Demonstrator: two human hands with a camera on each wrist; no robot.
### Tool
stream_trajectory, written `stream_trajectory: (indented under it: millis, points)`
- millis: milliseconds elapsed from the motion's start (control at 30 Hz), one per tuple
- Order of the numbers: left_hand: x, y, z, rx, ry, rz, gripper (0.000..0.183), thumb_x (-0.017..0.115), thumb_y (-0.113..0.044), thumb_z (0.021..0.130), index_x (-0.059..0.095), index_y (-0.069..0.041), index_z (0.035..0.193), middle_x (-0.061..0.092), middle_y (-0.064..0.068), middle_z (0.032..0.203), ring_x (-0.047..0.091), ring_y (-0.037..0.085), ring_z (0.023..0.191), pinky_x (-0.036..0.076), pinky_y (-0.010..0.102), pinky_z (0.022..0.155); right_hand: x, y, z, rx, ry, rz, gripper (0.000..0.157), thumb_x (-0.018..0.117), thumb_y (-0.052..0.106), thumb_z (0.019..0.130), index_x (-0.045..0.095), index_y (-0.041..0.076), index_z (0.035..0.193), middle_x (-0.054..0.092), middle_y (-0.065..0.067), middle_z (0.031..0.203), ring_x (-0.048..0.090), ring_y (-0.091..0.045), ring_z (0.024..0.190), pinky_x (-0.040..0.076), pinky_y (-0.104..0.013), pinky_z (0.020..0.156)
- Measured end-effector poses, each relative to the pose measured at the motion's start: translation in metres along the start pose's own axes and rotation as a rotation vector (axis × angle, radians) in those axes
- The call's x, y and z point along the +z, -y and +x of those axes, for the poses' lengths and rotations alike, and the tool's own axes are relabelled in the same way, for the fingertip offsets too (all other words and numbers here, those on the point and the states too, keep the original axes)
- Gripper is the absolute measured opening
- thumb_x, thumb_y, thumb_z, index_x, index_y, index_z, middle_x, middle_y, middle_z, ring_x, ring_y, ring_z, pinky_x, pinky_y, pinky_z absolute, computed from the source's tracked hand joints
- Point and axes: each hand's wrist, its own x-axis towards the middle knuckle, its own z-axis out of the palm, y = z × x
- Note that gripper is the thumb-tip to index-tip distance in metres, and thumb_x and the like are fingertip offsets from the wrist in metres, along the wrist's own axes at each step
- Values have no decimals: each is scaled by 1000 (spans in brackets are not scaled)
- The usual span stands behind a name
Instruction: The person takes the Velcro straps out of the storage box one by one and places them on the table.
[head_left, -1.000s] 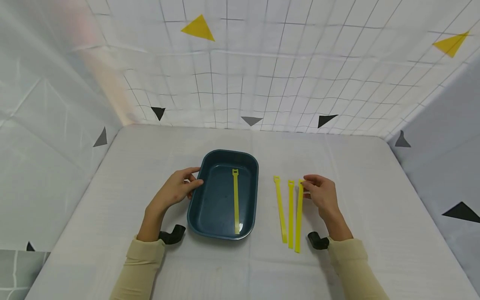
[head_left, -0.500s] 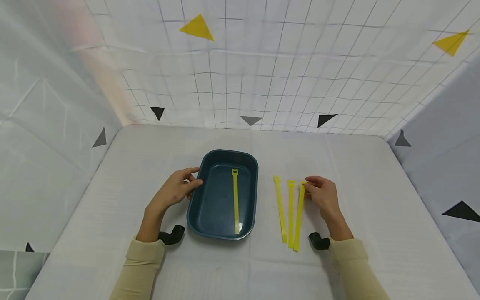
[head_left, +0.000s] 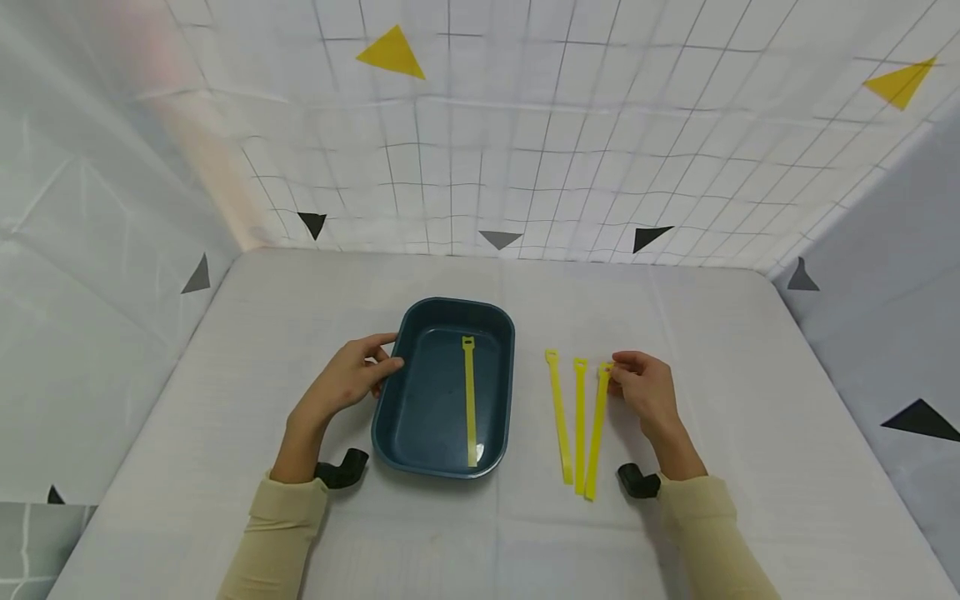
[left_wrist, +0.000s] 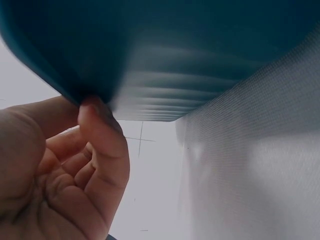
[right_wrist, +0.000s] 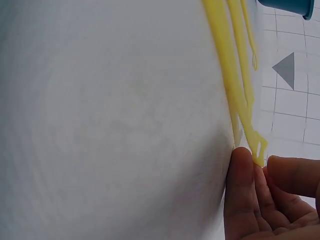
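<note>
In the head view, a dark teal rectangular tray (head_left: pixel 423 408) lies left of centre on the white-covered table. My left hand (head_left: pixel 347 377) grips its left rim, the thumb over the edge and the fingers outside against the wall (left_wrist: pixel 150 65). A yellow cable tie (head_left: pixel 470 408) with a slotted head lies lengthwise inside. Right of the tray, 3 more ties lie side by side: a left tie (head_left: pixel 558 417), a middle tie (head_left: pixel 580 425) and a right tie (head_left: pixel 597 433). The right tie's slotted head (right_wrist: pixel 259 145) is pinched between thumb and fingers of my right hand (head_left: pixel 647 390).
A white cloth (head_left: pixel 465 542) covers the table. Pale sheets rise at the back and sides, the back one with a grid (head_left: pixel 555 167) and coloured triangles. A black curved piece sits at each wrist, on the left (head_left: pixel 343 469) and on the right (head_left: pixel 639 482).
The right tie's head has shifted slightly right with my right hand, and its lower end has swung left toward the middle tie. My left hand and the tray have stayed put.
</note>
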Motion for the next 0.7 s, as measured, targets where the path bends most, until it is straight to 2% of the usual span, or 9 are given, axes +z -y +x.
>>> stream_trajectory:
  millis: [267,400,567,700]
  points:
    - [0,0,-1,-8,-2,7,53,60,-16,100,42,7,145,60,14,87,58,21,58,50,39,58,0,1,-2,27,-82,-21,31,55,5,98,60,-5,126,61,-19,116,60,-18,81,49,-16,66]
    - [0,1,-1,-7,-3,6,53,60,-16,100,42,7,145,60,15,88,58,21,58,50,39,58,-1,5,-7,39,-107,1,33,55,9,97,61,-3,128,60,-17,120,60,-21,87,49,-16,71]
    - [0,1,-1,-8,-2,8,53,60,-16,100,42,6,145,60,16,89,58,21,58,50,39,58,-4,7,-10,1,-117,47,35,56,12,97,60,-4,128,59,-16,121,58,-22,95,50,-15,76]
    - [0,0,-1,-7,-1,15,54,60,-16,101,41,6,146,60,14,88,58,21,58,49,38,57,-4,8,-10,-33,-131,67,35,59,15,97,61,-5,126,60,-16,119,61,-21,95,52,-16,76]
